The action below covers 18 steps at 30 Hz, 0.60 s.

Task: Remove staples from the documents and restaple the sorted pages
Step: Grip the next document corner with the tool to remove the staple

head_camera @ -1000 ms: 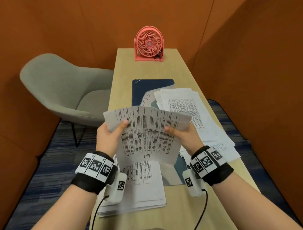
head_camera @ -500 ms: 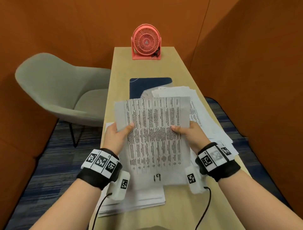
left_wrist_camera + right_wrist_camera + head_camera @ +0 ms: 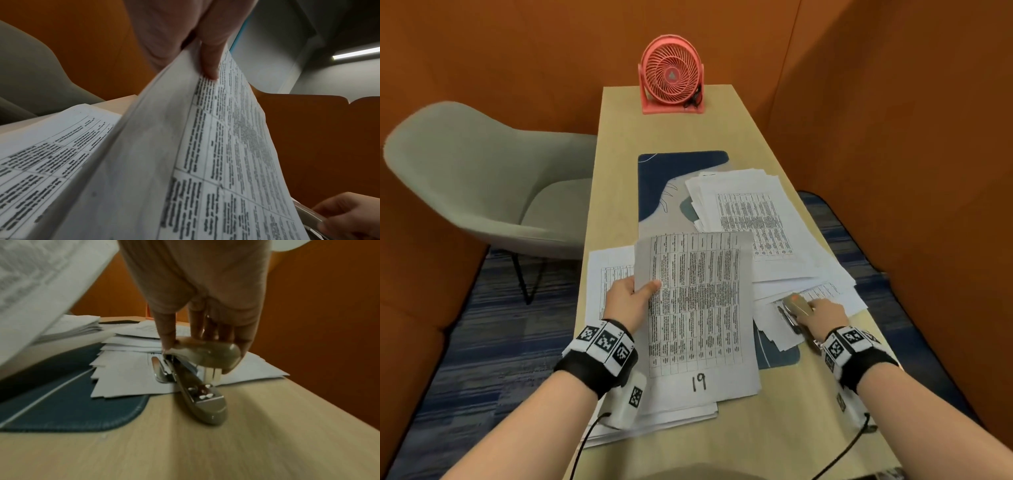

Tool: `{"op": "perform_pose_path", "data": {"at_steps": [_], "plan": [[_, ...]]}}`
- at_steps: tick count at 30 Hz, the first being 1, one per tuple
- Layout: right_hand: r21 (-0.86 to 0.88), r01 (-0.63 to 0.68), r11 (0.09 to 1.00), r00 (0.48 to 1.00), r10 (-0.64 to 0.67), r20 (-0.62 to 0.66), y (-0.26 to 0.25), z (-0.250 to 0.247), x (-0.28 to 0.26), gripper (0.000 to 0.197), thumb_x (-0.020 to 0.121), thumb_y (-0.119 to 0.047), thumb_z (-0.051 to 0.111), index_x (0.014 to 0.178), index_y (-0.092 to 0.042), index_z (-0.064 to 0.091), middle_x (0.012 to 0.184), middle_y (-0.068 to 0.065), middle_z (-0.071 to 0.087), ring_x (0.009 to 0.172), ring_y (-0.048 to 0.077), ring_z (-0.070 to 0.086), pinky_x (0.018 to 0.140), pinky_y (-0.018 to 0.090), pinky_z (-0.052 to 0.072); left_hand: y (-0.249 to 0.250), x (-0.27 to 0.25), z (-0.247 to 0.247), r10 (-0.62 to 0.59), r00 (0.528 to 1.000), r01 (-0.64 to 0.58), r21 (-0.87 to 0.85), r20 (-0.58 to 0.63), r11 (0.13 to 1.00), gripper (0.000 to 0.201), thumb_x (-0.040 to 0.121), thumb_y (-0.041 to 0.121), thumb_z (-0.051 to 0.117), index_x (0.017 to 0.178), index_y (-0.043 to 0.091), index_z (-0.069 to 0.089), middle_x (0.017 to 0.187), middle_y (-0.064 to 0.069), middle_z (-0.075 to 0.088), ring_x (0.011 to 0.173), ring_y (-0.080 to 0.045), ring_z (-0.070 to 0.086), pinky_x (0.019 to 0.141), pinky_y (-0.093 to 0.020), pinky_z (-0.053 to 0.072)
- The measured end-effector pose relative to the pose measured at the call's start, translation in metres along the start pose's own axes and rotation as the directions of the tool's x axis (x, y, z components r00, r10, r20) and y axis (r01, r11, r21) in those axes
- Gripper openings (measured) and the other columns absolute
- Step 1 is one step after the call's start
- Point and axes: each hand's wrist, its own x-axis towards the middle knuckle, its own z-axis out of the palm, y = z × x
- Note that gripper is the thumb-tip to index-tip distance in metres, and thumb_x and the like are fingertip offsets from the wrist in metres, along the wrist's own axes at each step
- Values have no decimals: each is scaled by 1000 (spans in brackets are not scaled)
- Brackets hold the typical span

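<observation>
Left hand (image 3: pixel 627 301) pinches the white printed sheaf marked 19 (image 3: pixel 698 308) at its left edge, thumb on top, fingers curled behind, holding it tilted up with its bottom edge down on the white paper stack near the table's front edge (image 3: pixel 599 274). Right hand (image 3: pixel 822 313) closes thumb and fingertips around the top arm of the grey-beige metal stapler (image 3: pixel 197 369), which rests partly on the loose white sheets at the right (image 3: pixel 763 219) and partly on the pale wooden table (image 3: pixel 784 438), its jaw gaping.

The step looks like fetching the stapler to bind that sheaf. To do it well, I'd say square the pages first against the table so the edges line up, keep the left pinch firm near the corner to be stapled, slide that corner fully into the stapler's mouth, then press down in 1 clean stroke.

The count: 1 stapler, 1 held sheaf, 2 paper piles on the table, 1 dark blue desk mat (image 3: pixel 678 174), 1 coral-pink desk fan (image 3: pixel 671 73) at the far end, 1 grey shell chair (image 3: pixel 472 178) on the left. No staple remover shows.
</observation>
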Motion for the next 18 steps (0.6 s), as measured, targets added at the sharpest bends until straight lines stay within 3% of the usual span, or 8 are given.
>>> {"op": "perform_pose_path", "data": {"at_steps": [3,6,8,10,12,15,16,18], "plan": [[63,-47,997,999,48,-13,-6,0,1,24,84,-19,64,101,-1,64,99,17,67,92,31,63,69,28,45,2,-1,1,12,1000,-12,-9,24,1000,28,89,17,60,113,2,62,92,-3,63,81,-13,58,65,-17,43],[135,-109,985,994,107,22,-16,-9,0,31,80,-12,70,104,3,60,102,19,65,95,32,62,75,31,48,4,-2,0,30,999,-29,-17,30,999,29,88,18,60,113,2,62,91,-1,64,82,-11,59,65,-15,43],[258,-97,961,994,104,-12,-26,-24,-2,30,80,-9,71,104,5,60,95,19,63,87,30,61,67,30,47,6,-4,0,46,998,-45,-30,39,999,28,89,18,60,113,3,62,92,-1,64,80,-8,59,66,-15,43],[451,-9,892,989,73,-125,-40,-48,-9,25,81,-8,68,100,6,62,84,15,61,77,27,58,59,28,45,8,-5,0,66,996,-65,-24,60,998,23,89,19,60,107,6,64,87,2,64,78,-6,60,65,-16,44],[690,150,708,968,38,-249,-61,-78,-23,19,82,-8,67,96,3,60,78,8,58,71,24,57,62,31,50,9,-7,1,86,994,-86,7,69,996,15,88,21,61,91,7,66,77,2,63,70,-10,59,61,-17,44],[865,408,293,912,-90,-400,-96,-113,-47,11,84,-13,67,90,-14,58,88,7,64,78,22,64,74,37,56,11,-10,5,105,990,-106,10,89,994,33,86,26,63,72,-5,61,64,-13,54,60,-19,49,57,-24,40],[856,474,206,880,-129,-457,-106,-119,-55,11,85,-14,66,91,-17,57,92,6,65,82,20,65,75,34,57,12,-12,6,111,990,-112,2,92,994,33,86,25,63,68,-3,60,62,-14,51,59,-19,46,55,-24,39],[811,567,145,820,-196,-539,-125,-124,-71,11,86,-13,65,92,-19,58,93,3,66,85,15,65,74,25,56,16,-16,10,130,987,-130,-3,91,991,32,86,20,63,58,9,53,60,-11,49,59,-17,44,55,-23,37]]}}
